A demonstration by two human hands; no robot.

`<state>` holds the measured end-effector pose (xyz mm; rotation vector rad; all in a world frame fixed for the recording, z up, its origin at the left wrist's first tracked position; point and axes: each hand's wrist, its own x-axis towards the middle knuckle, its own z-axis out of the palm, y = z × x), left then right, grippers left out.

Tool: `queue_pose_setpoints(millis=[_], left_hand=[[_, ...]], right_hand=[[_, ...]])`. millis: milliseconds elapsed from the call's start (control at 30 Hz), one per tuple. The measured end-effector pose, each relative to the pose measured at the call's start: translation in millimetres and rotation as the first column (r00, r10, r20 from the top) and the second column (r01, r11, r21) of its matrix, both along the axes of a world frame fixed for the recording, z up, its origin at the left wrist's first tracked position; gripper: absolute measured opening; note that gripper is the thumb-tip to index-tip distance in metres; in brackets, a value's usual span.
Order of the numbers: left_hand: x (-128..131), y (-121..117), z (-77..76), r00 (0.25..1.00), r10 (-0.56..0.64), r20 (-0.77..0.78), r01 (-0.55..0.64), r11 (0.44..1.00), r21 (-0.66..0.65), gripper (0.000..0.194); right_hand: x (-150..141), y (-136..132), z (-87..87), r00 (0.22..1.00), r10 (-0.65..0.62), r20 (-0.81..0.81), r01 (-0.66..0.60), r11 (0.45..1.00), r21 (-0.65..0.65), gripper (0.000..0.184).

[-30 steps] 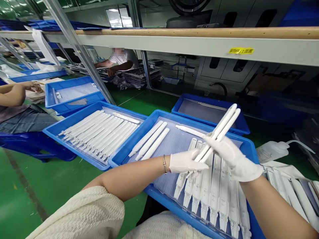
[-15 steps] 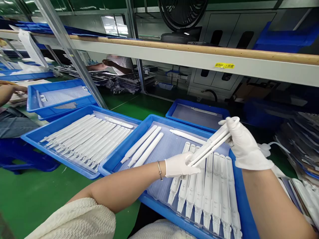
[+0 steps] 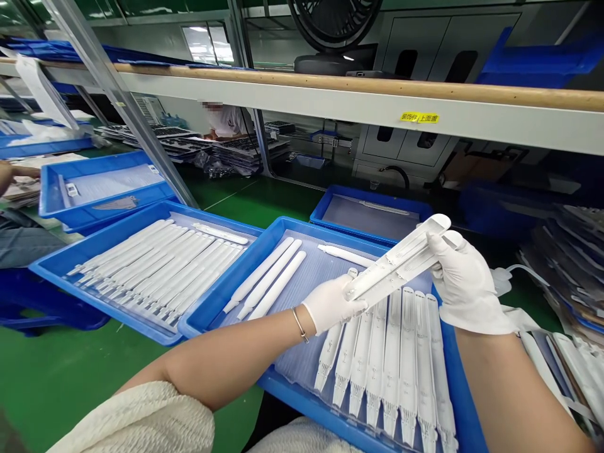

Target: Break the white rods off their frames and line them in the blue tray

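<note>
Two long white plastic strips [image 3: 399,258] are held slantwise above a blue tray. My left hand [image 3: 333,303], in a white glove, is closed around their lower end. My gloved right hand [image 3: 465,283] pinches them near the upper end, thumb on one strip. The strips' inner sides, with small moulded details, face up. Below them a row of similar white strips [image 3: 392,365] lies side by side in the blue tray [image 3: 283,371], their toothed ends toward me. Three smooth strips [image 3: 268,274] lie at the tray's left, and a single one [image 3: 344,253] near its far edge.
To the left a second blue tray [image 3: 108,305] holds many white strips. Another blue tray [image 3: 321,217] stands behind. A shelf beam [image 3: 330,104] crosses above, with a slanted metal post [image 3: 117,100] at left. Stacked sheets [image 3: 566,264] stand at right. Co-workers sit beyond.
The two strips have turned and spread apart, so their inner faces now show. My right hand has shifted slightly right and down; my left hand still grips the lower end.
</note>
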<state>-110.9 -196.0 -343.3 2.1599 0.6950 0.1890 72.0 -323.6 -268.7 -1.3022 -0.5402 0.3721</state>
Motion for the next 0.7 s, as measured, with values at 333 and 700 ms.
queue_pose_setpoints(millis=[333,700], left_hand=[[3,2,-7.4,0.999,-0.017,-0.042,0.023,0.99,0.136,0.032],[4,-2,-7.4,0.993,-0.119,0.012,0.118,0.992,0.036,0.041]], right_hand=[[0,-5,0.0,0.932,-0.192,0.309,0.227,0.971,-0.081,0.043],[11,-3,-1.0,0.838,-0.298,0.457,0.376,0.922,-0.088,0.052]])
